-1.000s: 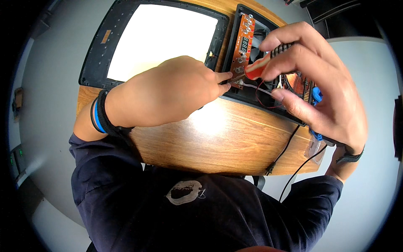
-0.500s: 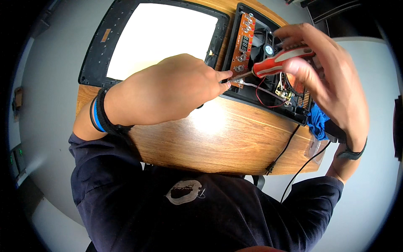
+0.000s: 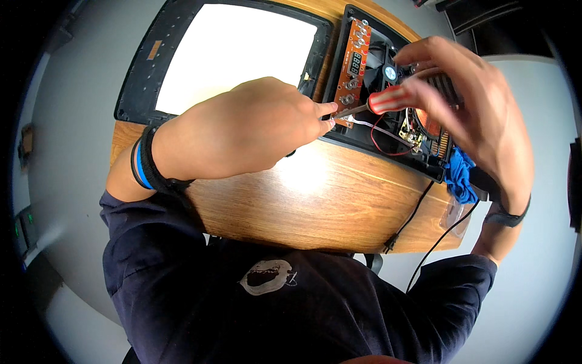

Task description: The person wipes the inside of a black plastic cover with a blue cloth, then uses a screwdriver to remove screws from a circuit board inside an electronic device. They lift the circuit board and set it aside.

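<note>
My right hand (image 3: 467,103) is closed around the red and grey handle of a screwdriver (image 3: 385,101), its fingers partly smeared by motion. The shaft slants down to the near end of an orange circuit board (image 3: 348,85) with a small digit display. At the screwdriver's tip, two fingers of my left hand (image 3: 260,124) close in a pinch; what lies between them is too small to make out. The board sits along the left side of an opened black induction cooker base (image 3: 364,141). A black fan (image 3: 377,57), a copper coil (image 3: 427,123) and thin wires show inside it.
Left of the base lies a black-framed panel (image 3: 136,91) with a bright white middle, partly behind my left hand. A blue cloth (image 3: 461,176) is bunched at the base's near right corner. A black cord with a plug (image 3: 391,244) crosses the wooden table's (image 3: 254,212) front edge.
My right hand's fingers have shifted on the screwdriver handle and now cover more of it. My left hand keeps its place at the tip.
</note>
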`<act>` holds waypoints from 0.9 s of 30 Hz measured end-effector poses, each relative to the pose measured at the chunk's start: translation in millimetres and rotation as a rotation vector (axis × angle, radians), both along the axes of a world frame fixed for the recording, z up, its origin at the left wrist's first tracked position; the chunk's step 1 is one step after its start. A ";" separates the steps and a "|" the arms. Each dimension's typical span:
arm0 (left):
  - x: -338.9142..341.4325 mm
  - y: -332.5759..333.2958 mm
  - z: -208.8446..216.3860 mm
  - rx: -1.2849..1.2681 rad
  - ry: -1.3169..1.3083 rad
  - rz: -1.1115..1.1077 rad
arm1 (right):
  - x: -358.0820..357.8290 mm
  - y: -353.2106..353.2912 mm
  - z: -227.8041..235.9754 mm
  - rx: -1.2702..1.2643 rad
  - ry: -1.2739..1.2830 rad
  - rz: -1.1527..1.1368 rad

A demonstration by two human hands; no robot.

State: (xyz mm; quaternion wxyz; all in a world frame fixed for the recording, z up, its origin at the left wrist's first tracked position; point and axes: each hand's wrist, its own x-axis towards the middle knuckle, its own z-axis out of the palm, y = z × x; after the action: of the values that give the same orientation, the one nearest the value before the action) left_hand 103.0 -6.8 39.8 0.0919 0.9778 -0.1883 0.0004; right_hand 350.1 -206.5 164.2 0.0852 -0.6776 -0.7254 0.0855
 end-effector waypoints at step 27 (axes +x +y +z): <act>5.4 0.1 7.1 0.042 0.169 0.028 | -4.5 -35.5 3.7 -0.200 -0.202 -0.070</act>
State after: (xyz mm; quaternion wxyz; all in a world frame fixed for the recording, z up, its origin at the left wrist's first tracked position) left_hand 108.4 -6.7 46.9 0.0868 0.9786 -0.1660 -0.0847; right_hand 345.6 -242.0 167.9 -0.0533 -0.7129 -0.6940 0.0859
